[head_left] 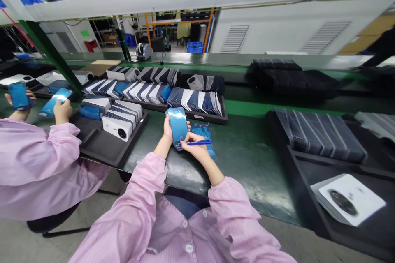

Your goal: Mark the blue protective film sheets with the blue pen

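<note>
A: What do the hands have?

B: The left hand [168,125] is wrapped around a blue phone panel [178,126] and holds it up over the green counter [247,152]. The right hand [194,148] is pinched shut on a blue pen [199,142], right at the bottom end of the panel.

A: What lies under them?

B: One more blue sheet [206,137] lies flat on the counter, just behind the panel and the pen. The right hand covers part of it.

A: And what is around?

B: Behind the hands is a black tray [212,118] with rows of blue and white panels standing on edge. To the left is another black tray [108,148] with white phone backs [121,120] leaning in a row. To the right is a dark tray [308,164] with dark sheets [321,135] lying one over the next, and a white phone back [352,199] close by.

A: Is someone else there?

B: Yes, a person in a pink sleeve [37,160] sits on the left. Each of their hands holds a blue panel too.

A: What is hard to see?

B: The white phone back on the right is blurry. The dark stacks [290,76] at the far side are too dark to tell what they are. The pen tip is hidden against the panel.
</note>
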Demonstrator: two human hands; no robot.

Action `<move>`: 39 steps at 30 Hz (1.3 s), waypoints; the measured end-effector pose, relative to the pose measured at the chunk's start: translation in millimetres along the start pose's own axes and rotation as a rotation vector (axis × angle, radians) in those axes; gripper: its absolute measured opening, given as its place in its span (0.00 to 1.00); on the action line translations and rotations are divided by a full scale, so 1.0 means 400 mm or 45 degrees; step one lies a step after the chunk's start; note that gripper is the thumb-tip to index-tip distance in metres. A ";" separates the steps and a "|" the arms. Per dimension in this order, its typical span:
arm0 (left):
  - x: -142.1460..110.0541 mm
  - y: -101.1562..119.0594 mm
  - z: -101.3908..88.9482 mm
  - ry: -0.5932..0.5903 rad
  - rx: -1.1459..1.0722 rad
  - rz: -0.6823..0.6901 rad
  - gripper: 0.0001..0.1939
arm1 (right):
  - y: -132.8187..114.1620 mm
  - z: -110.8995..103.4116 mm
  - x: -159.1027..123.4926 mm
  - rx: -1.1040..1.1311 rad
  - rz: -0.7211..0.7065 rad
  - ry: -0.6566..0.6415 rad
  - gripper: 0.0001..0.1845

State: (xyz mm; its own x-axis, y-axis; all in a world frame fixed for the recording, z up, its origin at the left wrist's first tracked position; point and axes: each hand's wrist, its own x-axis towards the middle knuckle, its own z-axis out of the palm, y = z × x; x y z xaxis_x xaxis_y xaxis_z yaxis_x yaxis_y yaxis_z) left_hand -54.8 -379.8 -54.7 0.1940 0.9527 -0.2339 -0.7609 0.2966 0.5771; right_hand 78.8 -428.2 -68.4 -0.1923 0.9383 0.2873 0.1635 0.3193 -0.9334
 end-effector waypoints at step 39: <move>0.018 -0.002 -0.014 0.024 -0.007 -0.055 0.40 | 0.037 -0.014 0.016 0.240 0.153 0.026 0.22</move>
State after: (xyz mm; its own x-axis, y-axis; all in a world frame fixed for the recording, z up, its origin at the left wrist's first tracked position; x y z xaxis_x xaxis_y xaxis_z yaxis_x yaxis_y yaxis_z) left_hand -56.5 -373.6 -61.1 0.2149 0.9377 -0.2729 -0.7557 0.3367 0.5617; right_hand 85.6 -416.7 -79.1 -0.1627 0.9713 0.1737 0.0004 0.1761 -0.9844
